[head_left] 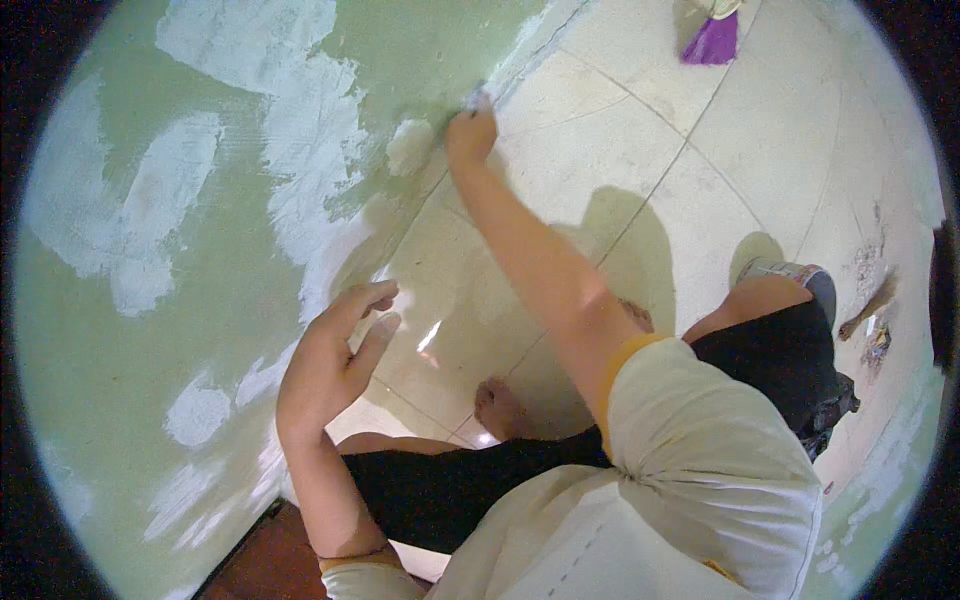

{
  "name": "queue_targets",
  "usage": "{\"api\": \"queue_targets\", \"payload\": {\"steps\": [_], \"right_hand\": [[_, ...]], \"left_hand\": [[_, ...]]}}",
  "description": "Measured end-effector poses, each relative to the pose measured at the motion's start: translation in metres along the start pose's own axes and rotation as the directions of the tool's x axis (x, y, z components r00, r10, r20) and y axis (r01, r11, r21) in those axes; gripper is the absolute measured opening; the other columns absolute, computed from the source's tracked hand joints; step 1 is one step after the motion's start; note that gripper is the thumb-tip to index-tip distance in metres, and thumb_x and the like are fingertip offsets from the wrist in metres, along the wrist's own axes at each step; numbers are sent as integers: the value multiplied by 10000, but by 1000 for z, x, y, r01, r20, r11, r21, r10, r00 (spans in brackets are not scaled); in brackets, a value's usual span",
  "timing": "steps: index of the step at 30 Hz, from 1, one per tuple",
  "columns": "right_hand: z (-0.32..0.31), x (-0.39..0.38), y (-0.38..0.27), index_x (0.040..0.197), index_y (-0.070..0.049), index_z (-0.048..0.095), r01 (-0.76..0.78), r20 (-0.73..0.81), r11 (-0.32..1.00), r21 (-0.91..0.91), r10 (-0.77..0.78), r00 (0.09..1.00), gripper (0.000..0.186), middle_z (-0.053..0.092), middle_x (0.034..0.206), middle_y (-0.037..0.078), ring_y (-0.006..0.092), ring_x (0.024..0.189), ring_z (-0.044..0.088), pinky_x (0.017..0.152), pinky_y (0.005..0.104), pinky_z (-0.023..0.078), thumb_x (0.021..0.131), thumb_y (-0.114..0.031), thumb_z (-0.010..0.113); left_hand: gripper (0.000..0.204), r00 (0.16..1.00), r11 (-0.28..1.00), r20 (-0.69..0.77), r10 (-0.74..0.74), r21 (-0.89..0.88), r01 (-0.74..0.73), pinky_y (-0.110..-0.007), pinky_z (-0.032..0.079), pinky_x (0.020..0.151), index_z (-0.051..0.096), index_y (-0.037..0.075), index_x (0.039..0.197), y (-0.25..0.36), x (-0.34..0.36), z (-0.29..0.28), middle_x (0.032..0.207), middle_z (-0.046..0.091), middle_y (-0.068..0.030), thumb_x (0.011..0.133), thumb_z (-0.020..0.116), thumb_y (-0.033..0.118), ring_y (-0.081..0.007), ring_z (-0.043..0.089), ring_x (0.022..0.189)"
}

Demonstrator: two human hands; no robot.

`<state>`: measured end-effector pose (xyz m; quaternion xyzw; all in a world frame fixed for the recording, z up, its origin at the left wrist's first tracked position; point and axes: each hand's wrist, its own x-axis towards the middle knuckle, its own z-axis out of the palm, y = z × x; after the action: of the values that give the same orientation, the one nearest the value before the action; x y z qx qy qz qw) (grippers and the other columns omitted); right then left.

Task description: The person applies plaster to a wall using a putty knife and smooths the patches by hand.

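My right hand [472, 135] reaches far forward to the line where the green wall [90, 340] meets the tiled floor. Its fingers are closed, and a small pale thing shows at their tips against the wall's foot; its kind I cannot make out. White patches of filler [310, 150] are smeared over the wall. Nearer to me, my left hand [325, 365] is held beside the wall with thumb and fingers apart and nothing between them. Pale dust coats its thumb tip.
Pale floor tiles [750, 170] stretch to the right, with my bare feet on them. A purple-bristled brush [712, 42] lies at the far end. A can [820, 285] stands beyond my right knee, near scattered debris [875, 335]. Something brown and flat-sided [265, 555] is at lower left.
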<state>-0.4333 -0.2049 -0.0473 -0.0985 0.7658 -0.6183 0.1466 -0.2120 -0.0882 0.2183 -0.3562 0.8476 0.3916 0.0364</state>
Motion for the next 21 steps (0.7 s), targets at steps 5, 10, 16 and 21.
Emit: {"api": "queue_targets", "payload": {"steps": [5,10,16,21], "right_hand": [[6,-84,9,1256,74,525,218,-82,974,63,-213,974,392,552,1268,244,352,1208,515,1036,361,392,900,-81,466],[-3,-50,-2,1195,47,583,-30,29,996,89,28,999,338,594,1205,246,366,1115,577,953,403,442,890,-73,499],[-7,-31,4,1011,53,628,89,-134,995,51,-82,988,241,644,927,250,369,860,627,784,408,478,880,-122,524],[-32,-34,-20,1154,18,597,103,33,995,-8,-102,994,307,635,1043,250,397,1003,606,867,423,472,885,-94,500]], "left_hand": [[321,1000,1000,6,-12,13,11,-346,462,916,566,37,1204,3,5,5,1111,639,-129,884,583,63,-236,612,1009],[309,999,999,-17,-30,-11,30,-363,462,877,572,27,1175,3,-10,4,1080,627,-172,891,600,146,-306,604,1015],[311,998,999,-51,29,-22,-31,-372,457,897,572,24,1175,7,-10,1,1088,626,-173,892,601,149,-314,602,1023],[330,999,999,30,31,20,-32,-362,460,915,566,45,1209,10,-22,1,1104,638,-135,883,580,101,-252,612,1021]]}}
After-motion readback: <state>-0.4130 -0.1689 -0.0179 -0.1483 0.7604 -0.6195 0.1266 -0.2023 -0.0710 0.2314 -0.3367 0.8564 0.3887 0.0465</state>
